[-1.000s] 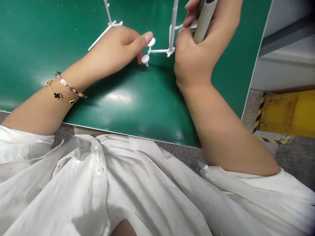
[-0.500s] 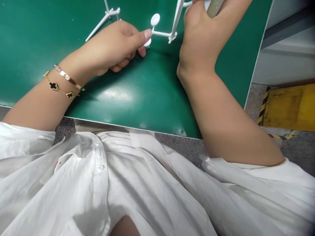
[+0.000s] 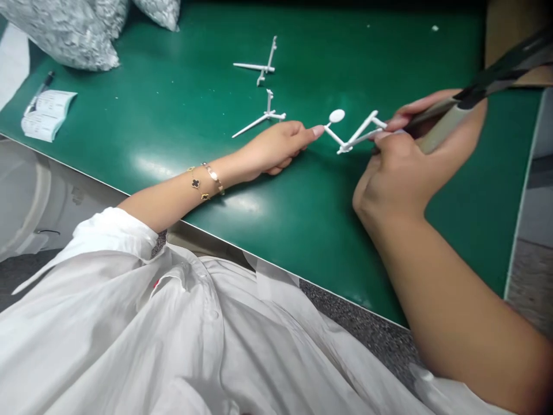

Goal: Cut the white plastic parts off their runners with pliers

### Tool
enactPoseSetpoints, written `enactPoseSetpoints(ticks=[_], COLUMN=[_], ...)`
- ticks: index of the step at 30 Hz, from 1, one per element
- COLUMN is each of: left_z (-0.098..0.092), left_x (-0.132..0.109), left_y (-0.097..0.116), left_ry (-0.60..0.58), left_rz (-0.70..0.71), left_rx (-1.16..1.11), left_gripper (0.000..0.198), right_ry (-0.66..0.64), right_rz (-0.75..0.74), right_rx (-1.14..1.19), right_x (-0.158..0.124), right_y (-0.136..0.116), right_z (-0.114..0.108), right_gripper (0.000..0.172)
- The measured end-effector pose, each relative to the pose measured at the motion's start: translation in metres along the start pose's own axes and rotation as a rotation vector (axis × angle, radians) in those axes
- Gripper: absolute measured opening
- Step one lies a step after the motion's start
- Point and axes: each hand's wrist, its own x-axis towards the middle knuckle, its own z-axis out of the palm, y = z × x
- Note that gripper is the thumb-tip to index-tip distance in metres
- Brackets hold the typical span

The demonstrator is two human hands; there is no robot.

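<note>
Person at a green bench mat [image 3: 181, 75] here, left hand [image 3: 279, 148] loosely curled, pointer finger [image 3: 317, 131] stretched out, its tip just beside a white plastic sprue piece [image 3: 355, 135] with a round disc end, lying on the mat. Right hand [image 3: 400, 170] is wrapped around a beige-handled tool [image 3: 443, 128] with a black end, fingers right at the sprue's far arm, can't tell if they're gripping it. Two more white sprue pieces [image 3: 259, 69] lie further left, plus a paper slip [image 3: 46, 115], a pen [image 3: 41, 85] and silver bags [image 3: 64, 29].
</note>
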Motion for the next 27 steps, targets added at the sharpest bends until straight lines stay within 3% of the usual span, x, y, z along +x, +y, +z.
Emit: enactPoseSetpoints(ticks=[7, 14, 17, 22, 27], left_z=[0.002, 0.004, 0.002, 0.0, 0.0], left_x=[0.002, -0.003, -0.003, 0.001, 0.004], left_y=[-0.008, -0.013, -0.013, -0.015, -0.017], left_ry=[0.087, 0.188, 0.254, 0.279, 0.265], left_rz=[0.047, 0.195, 0.275, 0.344, 0.367], left_rx=[-0.145, 0.13, 0.219, 0.327, 0.358], left_gripper=[0.035, 0.037, 0.036, 0.035, 0.031], right_ry=[-0.048, 0.034, 0.028, 0.046, 0.04], right_rz=[0.026, 0.065, 0.152, 0.341, 0.414], right_rx=[0.05, 0.229, 0.287, 0.369, 0.394], right_x=[-0.005, -0.009, -0.009, -0.008, -0.007], right_y=[-0.008, -0.021, -0.027, -0.037, -0.043], right_z=[0.003, 0.008, 0.01, 0.01, 0.007], right_gripper=[0.026, 0.027, 0.028, 0.026, 0.026])
